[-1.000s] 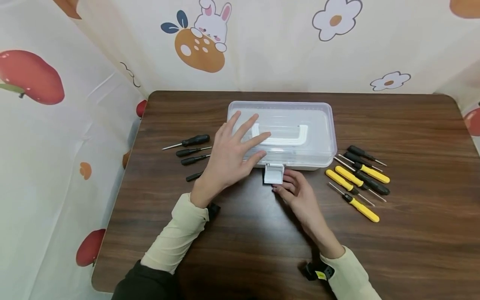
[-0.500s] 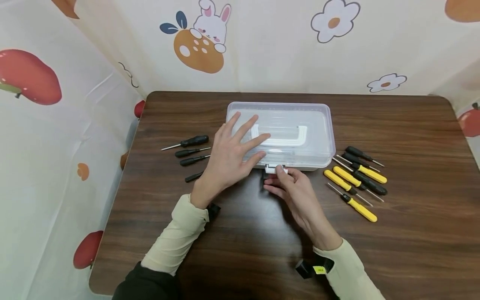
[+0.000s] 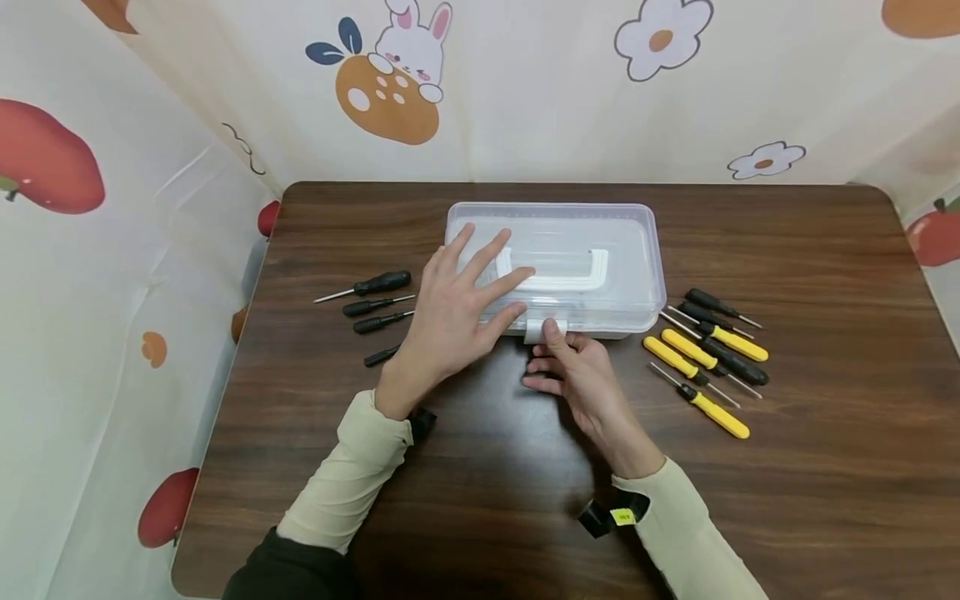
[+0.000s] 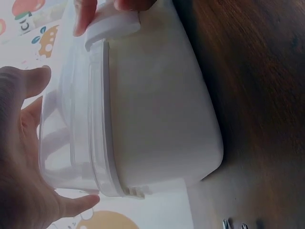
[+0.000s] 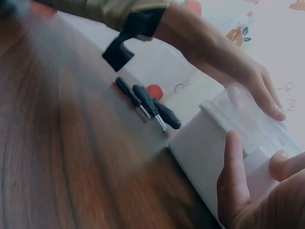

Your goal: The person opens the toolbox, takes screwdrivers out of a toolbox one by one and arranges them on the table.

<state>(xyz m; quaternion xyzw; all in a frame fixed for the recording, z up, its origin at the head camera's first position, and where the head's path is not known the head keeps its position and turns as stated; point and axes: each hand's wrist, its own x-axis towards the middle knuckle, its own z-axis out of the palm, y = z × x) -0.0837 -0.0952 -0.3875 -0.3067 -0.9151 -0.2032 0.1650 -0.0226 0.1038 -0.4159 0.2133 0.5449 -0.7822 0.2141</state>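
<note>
A lidded plastic box [image 3: 630,275] with a clear lid and pale body sits near the table's back edge. My left hand [image 3: 457,308] lies spread over the left part of the lid, fingers straight. At the box's front, my right hand [image 3: 581,367] has its thumb on the white latch [image 3: 536,331], which lies against the front of the box. Fingers of that hand bracket the latch [image 4: 114,24] in the left wrist view. From the right wrist view, its thumb meets the latch [image 5: 256,164] while another finger stands out straight beside it.
Several black screwdrivers [image 3: 382,284] lie left of the box, one partly behind the left arm. To the right lie several yellow and black screwdrivers [image 3: 720,414], some overlapping. A patterned cloth [image 3: 540,100] hangs behind the brown table [image 3: 810,500].
The white latch has swung from sticking out to lying flat against the box's front. My right thumb has moved up onto it. The left hand keeps its place on the lid.
</note>
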